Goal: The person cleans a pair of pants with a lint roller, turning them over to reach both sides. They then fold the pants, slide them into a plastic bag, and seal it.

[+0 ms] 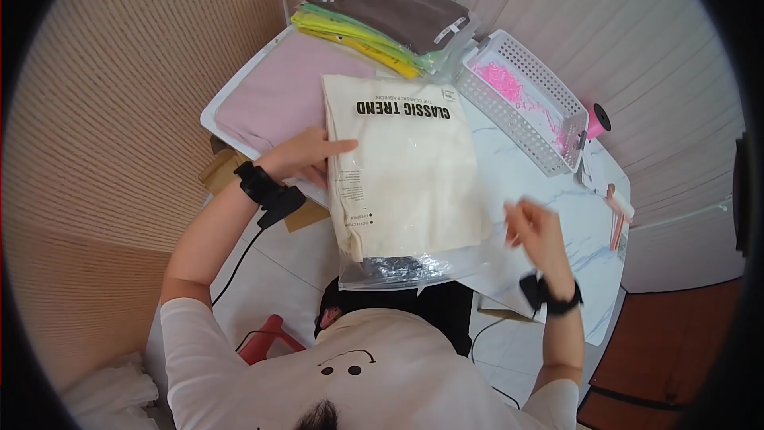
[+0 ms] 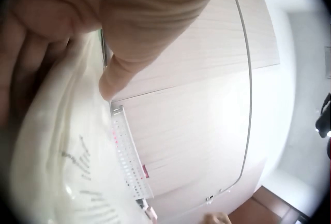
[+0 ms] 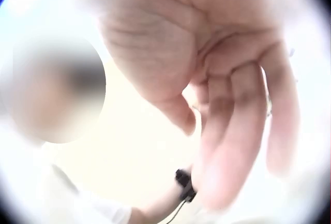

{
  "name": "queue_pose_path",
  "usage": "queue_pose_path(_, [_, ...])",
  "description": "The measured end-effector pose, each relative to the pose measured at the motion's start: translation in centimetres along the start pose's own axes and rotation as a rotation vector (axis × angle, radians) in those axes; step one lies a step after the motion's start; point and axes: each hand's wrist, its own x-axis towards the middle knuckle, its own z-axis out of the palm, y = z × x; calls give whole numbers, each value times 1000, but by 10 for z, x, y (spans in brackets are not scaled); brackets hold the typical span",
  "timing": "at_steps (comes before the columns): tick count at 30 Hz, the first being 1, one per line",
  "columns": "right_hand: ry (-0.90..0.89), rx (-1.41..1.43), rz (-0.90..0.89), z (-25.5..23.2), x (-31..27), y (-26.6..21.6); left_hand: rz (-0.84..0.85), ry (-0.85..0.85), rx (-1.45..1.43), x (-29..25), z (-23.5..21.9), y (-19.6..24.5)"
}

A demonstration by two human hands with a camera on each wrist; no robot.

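Note:
A folded cream garment [image 1: 410,175] printed "CLASSIC TREND" lies in a clear plastic bag [image 1: 374,279], whose end extends past the cloth toward the person. At its left edge my left hand [image 1: 302,153] grips it, thumb on top and the other fingers tucked below. The left wrist view shows this hand [image 2: 142,22] with the cream cloth between thumb and fingers. My right hand [image 1: 537,235] hovers just off the garment's right side, fingers loosely bent and holding nothing. In the right wrist view that same hand [image 3: 207,79] shows relaxed, spread fingers.
Pink folded cloth [image 1: 274,87] lies left of the bag. Behind it stands a stack of bagged garments [image 1: 390,16]. A white perforated basket [image 1: 525,131] with pink shreds sits back right, beside a pink ribbon spool [image 1: 598,119]. The marble-patterned table [image 1: 557,207] extends right.

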Motion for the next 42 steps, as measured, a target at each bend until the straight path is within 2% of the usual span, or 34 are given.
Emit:
queue_pose_path(1, [34, -34, 76, 0, 24, 13, -70, -49, 25, -5, 2, -1])
queue_pose_path(2, [50, -96, 99, 8, 44, 33, 3, -32, -29, 3, 3, -14])
queue_pose_path(3, [-2, -56, 171, 16, 53, 34, 77, -14, -83, 20, 2, -36])
queue_pose_path(5, [-117, 21, 314, 35, 65, 32, 188, -3, -290, 27, 3, -47])
queue_pose_path(8, [-145, 391, 67, 51, 77, 53, 258, -11, -695, 20, 15, -50])
queue_pose_path(10, [-94, 394, 3, 37, 83, 48, 268, 19, -903, 15, 30, -58])
queue_pose_path(11, [-74, 391, -19, 29, 84, 47, 243, 29, -838, 12, 35, -66])
queue_pose_path(14, [-152, 383, 89, 25, 78, 59, 105, 51, -584, -9, 59, -79])
queue_pose_path(16, [-165, 336, 250, 21, 57, 47, -12, 72, -323, -37, 74, -50])
queue_pose_path(17, [-173, 312, 324, 21, 51, 44, -10, 96, -189, -43, 79, -43])
queue_pose_path(19, [-174, 238, 278, 27, 47, 54, -6, 143, 86, -51, 86, -36])
queue_pose_path(22, [-154, 249, 207, 34, 48, 67, 158, 175, 38, -34, 86, -69])
queue_pose_path(23, [-139, 273, 185, 33, 48, 71, 168, 170, -73, -31, 87, -78])
queue_pose_path(26, [35, 91, 173, 24, 32, 70, 180, 168, -327, -35, 93, -93])
queue_pose_path(28, [432, -239, -245, 25, 8, 82, 175, 206, -399, -55, 101, -95])
queue_pose_path(29, [621, -416, -463, 26, -8, 84, 156, 171, -401, -65, 101, -103])
queue_pose_path(31, [410, -202, -29, 29, -59, 58, 119, 108, -406, -83, 103, -117])
queue_pose_path(33, [-70, 85, 407, 31, -85, 36, 129, -29, -357, -92, 120, -136])
queue_pose_path(35, [-406, 120, 398, 54, -94, 29, 103, -125, -236, -92, 131, -137])
queue_pose_path(37, [-296, 173, -7, 95, -96, 34, 45, -169, -45, -92, 153, -119])
queue_pose_path(38, [-252, 198, -17, 106, -93, 28, 115, -63, 19, -86, 163, -133])
queue_pose_path(40, [-175, 250, -47, 121, -79, 17, 234, 117, 6, -82, 175, -126])
queue_pose_path(42, [1, -14, -377, 132, -65, 22, 302, 285, 89, -83, 179, -126])
